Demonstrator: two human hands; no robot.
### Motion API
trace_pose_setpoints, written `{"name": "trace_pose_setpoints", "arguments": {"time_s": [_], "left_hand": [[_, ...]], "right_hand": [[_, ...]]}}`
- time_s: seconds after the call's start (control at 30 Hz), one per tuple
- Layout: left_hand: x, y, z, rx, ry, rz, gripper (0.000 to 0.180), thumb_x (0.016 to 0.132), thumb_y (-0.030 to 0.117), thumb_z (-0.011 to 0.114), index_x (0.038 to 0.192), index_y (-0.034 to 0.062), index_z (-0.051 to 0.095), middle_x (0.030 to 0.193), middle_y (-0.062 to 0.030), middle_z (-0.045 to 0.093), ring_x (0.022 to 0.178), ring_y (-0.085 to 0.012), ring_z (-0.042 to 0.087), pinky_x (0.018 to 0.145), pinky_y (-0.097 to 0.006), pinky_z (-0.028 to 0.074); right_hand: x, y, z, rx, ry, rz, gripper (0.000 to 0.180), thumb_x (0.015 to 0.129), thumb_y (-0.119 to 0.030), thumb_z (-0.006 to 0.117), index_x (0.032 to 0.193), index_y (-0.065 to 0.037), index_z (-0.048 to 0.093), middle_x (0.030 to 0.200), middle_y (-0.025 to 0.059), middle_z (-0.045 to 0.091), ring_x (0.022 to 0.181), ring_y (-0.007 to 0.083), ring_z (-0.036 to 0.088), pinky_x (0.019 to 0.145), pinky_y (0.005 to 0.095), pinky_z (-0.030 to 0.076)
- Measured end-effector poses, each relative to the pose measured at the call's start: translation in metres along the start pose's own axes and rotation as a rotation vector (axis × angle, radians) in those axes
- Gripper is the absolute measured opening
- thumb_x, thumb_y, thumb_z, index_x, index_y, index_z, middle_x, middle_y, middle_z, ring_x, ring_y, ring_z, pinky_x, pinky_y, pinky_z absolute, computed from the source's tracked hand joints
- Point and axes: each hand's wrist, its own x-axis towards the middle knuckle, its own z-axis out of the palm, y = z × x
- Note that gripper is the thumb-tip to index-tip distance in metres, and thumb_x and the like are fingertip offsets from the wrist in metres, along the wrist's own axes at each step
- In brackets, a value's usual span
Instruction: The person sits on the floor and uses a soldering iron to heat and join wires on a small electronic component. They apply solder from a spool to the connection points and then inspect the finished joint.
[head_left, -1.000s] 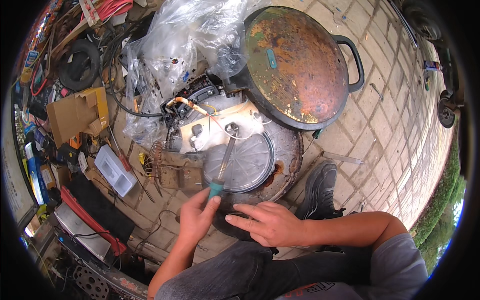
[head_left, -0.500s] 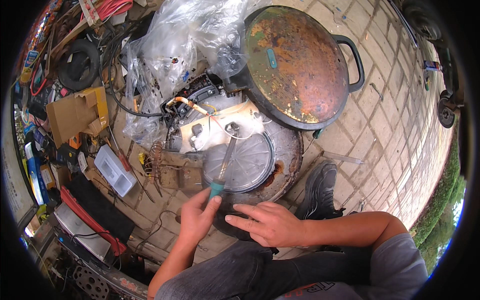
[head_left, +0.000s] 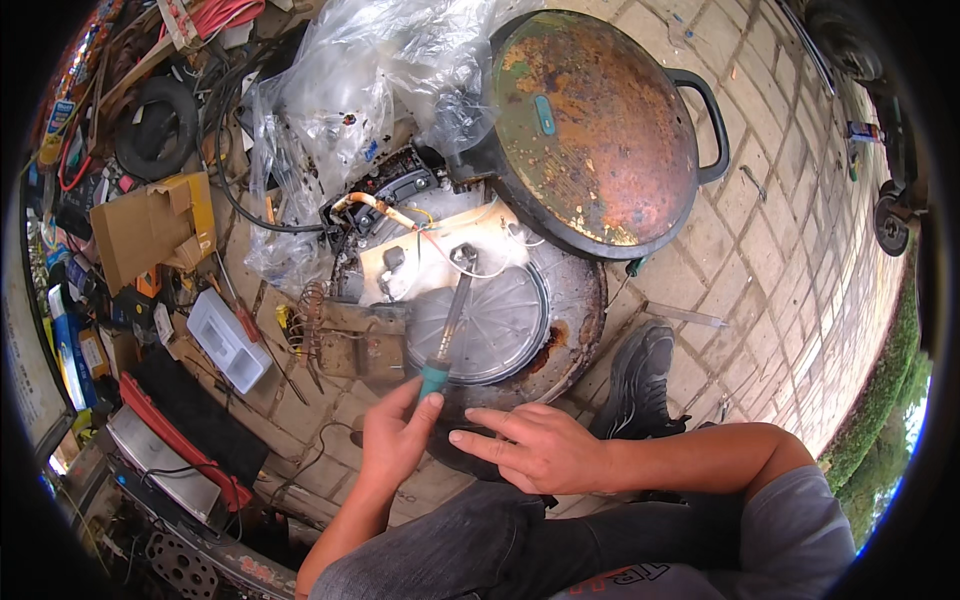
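At far left, I am seeing an open cardboard box [head_left: 135, 240] standing amid crowded loose parts; nearer the middle, a pale plastic tray [head_left: 228, 340] is lying aslant and a copper-coloured coil [head_left: 314, 308] is resting close by, so clutter is bounding the working room on this side. Next, the left hand [head_left: 395, 440] is reaching up from the lower edge, its forearm slanting rightward; its grip is clamping the handle of a teal-handled tool [head_left: 434, 380], thumb lying along the near side. At centre, the tool's long axis is running away from the person and leaning slightly right; its slim metal shaft is crossing above a ribbed disc [head_left: 500, 320] and pointing into a dark hollow in white padding [head_left: 430, 268]. I cannot tell whether the tip is touching. Right of the handle, the right hand [head_left: 540, 450] is hovering just beside the left one: its forearm is lying nearly level, two fingers are pointing left and standing apart, and I am seeing nothing held in that grip. Farther right, the rusted rim of a round base [head_left: 580, 345] is curving past the disc, while a rust-stained lid [head_left: 600, 130] is limiting room beyond the tip. Outermost, a dark shoe [head_left: 637, 380] is bordering broad, open paving [head_left: 780, 270].
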Motion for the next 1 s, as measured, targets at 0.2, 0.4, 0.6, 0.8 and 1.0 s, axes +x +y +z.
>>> {"name": "trace_pose_setpoints", "arguments": {"time_s": [0.2, 0.4, 0.6, 0.8, 1.0], "left_hand": [[-0.002, 0.002, 0.0, -0.009, -0.01, -0.02, 0.032, 0.096, 0.019, 0.068, 0.121, -0.0019, 0.065, 0.078, 0.0013, 0.063, 0.061, -0.0039, 0.053, 0.051, -0.022, 0.043], [-0.003, -0.003, 0.0, -0.003, -0.006, -0.01, 0.033, 0.096, 0.019, 0.067, 0.121, -0.0018, 0.065, 0.078, 0.0017, 0.063, 0.063, -0.0038, 0.052, 0.053, -0.022, 0.043], [-0.012, -0.004, -0.002, -0.016, -0.017, -0.045, 0.035, 0.096, 0.021, 0.067, 0.123, -0.0016, 0.065, 0.077, 0.0014, 0.061, 0.064, -0.005, 0.053, 0.055, -0.023, 0.043], [-0.028, -0.014, -0.006, -0.15, -0.046, -0.113, 0.038, 0.095, 0.022, 0.068, 0.124, -0.0024, 0.064, 0.076, 0.0002, 0.061, 0.061, -0.0067, 0.054, 0.052, -0.023, 0.044], [-0.041, -0.028, -0.015, -0.178, -0.042, -0.116, 0.036, 0.095, 0.021, 0.068, 0.123, -0.002, 0.064, 0.078, -0.0008, 0.063, 0.061, -0.0069, 0.055, 0.053, -0.023, 0.046]], "right_hand": [[0.0, 0.0, 0.001, 0.0, 0.004, 0.004, 0.061, 0.085, -0.011, 0.063, 0.144, -0.017, 0.05, 0.126, 0.0161, 0.057, 0.08, 0.0264, 0.063, 0.074, 0.0368, 0.049], [0.0, 0.0, 0.001, -0.004, -0.003, 0.007, 0.062, 0.083, -0.011, 0.064, 0.143, -0.016, 0.052, 0.127, 0.0166, 0.057, 0.081, 0.0266, 0.064, 0.076, 0.0362, 0.05], [0.004, 0.01, -0.007, 0.097, 0.205, 0.092, 0.042, 0.083, -0.007, 0.067, 0.124, -0.009, 0.063, 0.105, 0.011, 0.065, 0.076, 0.0242, 0.066, 0.068, 0.0346, 0.052], [0.046, 0.041, -0.052, 0.519, 0.573, 0.633, 0.027, 0.091, -0.013, 0.072, 0.11, 0.005, 0.065, 0.076, 0.0056, 0.067, 0.066, 0.005, 0.058, 0.059, 0.0235, 0.05], [0.087, 0.062, -0.058, 0.27, 0.639, 0.687, 0.044, 0.089, -0.026, 0.074, 0.115, 0.008, 0.065, 0.066, 0.0071, 0.065, 0.06, 0.0084, 0.057, 0.057, 0.0298, 0.048]]}}
